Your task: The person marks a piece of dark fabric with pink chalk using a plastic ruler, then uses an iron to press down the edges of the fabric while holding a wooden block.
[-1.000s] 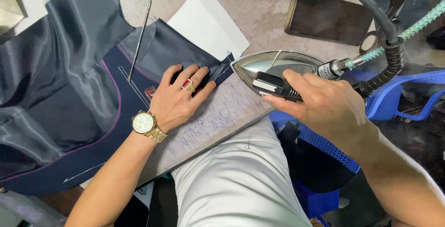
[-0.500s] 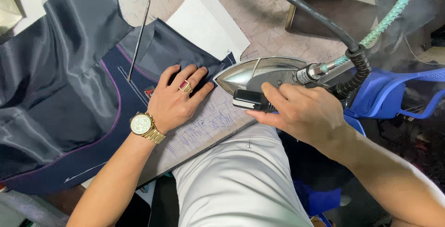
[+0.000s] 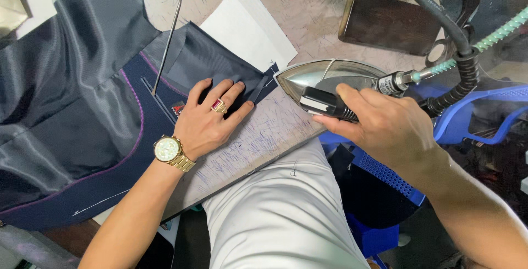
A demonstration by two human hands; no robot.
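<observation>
head view, right hand (image 3: 393, 129) gripping iron (image 3: 330, 82)

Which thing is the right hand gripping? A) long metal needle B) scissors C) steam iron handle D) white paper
C: the right hand is wrapped around the black handle of the steam iron, whose tip points at the dark fabric pressed flat by the left hand.

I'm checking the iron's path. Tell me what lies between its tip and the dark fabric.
Nothing visible. The iron, held by the right hand, points at the fabric edge; the left hand presses the fabric just beside that edge.
</observation>
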